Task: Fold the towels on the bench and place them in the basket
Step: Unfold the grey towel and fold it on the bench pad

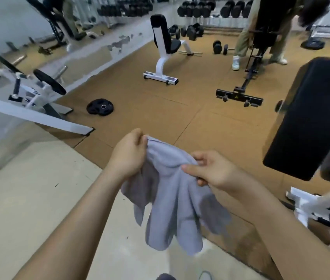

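Observation:
A grey towel (172,201) hangs in loose folds in front of me, above the floor. My left hand (128,156) pinches its top edge at the upper left corner. My right hand (210,168) pinches the same top edge a short way to the right, thumb on top of the cloth. The lower part of the towel droops freely between my forearms. A black padded bench (309,118) stands at the right edge of the view. No basket is in view.
A white and black seat bench (164,49) stands ahead on the brown floor. A weight plate (100,107) lies at the left. A person (261,31) stands by a black frame at the back right. Dumbbell racks (214,9) line the far wall.

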### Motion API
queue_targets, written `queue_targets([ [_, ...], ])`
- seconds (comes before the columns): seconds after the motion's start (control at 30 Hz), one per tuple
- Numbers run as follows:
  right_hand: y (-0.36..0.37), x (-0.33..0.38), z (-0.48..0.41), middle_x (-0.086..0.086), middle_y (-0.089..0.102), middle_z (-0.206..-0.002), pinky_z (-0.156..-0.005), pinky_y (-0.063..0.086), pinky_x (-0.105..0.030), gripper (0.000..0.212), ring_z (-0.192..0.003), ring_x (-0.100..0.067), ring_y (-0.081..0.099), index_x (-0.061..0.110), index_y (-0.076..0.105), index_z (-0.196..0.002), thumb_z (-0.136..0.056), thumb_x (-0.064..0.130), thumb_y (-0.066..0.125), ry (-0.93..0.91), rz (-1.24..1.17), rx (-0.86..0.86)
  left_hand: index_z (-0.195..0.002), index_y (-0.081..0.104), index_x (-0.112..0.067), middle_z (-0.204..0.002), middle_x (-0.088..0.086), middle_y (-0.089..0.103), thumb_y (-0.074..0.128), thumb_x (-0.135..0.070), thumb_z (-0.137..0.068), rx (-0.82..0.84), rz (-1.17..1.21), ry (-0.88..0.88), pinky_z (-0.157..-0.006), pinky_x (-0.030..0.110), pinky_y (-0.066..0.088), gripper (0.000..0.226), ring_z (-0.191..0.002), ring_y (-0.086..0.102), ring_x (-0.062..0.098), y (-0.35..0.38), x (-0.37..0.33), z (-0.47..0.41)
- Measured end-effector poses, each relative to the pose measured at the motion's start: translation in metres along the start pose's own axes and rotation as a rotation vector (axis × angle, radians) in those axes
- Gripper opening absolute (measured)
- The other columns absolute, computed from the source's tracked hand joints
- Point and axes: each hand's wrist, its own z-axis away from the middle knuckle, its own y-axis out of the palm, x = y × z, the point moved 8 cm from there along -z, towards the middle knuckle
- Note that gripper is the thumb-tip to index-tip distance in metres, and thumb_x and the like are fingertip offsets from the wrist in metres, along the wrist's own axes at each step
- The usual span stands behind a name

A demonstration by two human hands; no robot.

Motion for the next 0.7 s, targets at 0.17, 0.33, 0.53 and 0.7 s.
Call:
queue_targets([
  [0.17,-0.035,0.047,-0.088,-0.001,0.041,-0.057,-0.041,0.036,-0.015,0.026,-0.041,-0.005,0.039,0.008,0.054,-0.073,-0.096,0.020,0.056,-0.050,-0.096,-0.183,-0.101,0.063,-0.021,-0.106,-0.001,0.062,0.057,-0.004,-0.089,-0.097,0.149,0.173,-0.085,0.033,0.047,0.022,-0.099,0.058,0.015,0.000,-0.018,-0.073],
  [0.33,-0.101,0.055,-0.165,0.001,0.059,-0.058,-0.048,0.044,-0.023,0.022,-0.046,-0.008,0.053,0.013,0.061,-0.076,-0.094,0.026,0.055,0.001,-0.150,-0.491,-0.110,0.056,-0.032,-0.101,-0.009,0.060,0.077,-0.034,-0.077,0.217,0.472,0.245,-0.075,0.020,0.048,0.039,-0.091,0.057,0.006,0.059,-0.047,-0.147],
  [0.53,-0.204,0.064,-0.237,-0.013,0.062,-0.081,-0.063,0.049,-0.040,0.015,-0.069,-0.026,0.061,0.010,0.053,-0.088,-0.090,0.024,0.060,0.092,-0.265,-0.829,-0.087,0.039,-0.039,-0.081,-0.017,0.047,0.068,-0.054,-0.070,0.062,0.291,0.479,-0.059,0.015,0.038,0.037,-0.075,0.049,0.000,0.088,-0.093,-0.261],
  [0.7,-0.283,0.086,-0.246,-0.007,0.064,-0.102,-0.045,0.049,-0.025,0.028,-0.074,-0.020,0.065,0.027,0.051,-0.108,-0.085,0.025,0.067,0.114,-0.314,-1.048,-0.090,0.055,-0.028,-0.074,-0.011,0.062,0.061,-0.026,-0.087,0.229,0.305,0.582,-0.055,0.016,0.038,0.007,-0.068,0.056,0.006,0.124,-0.146,-0.360],
])
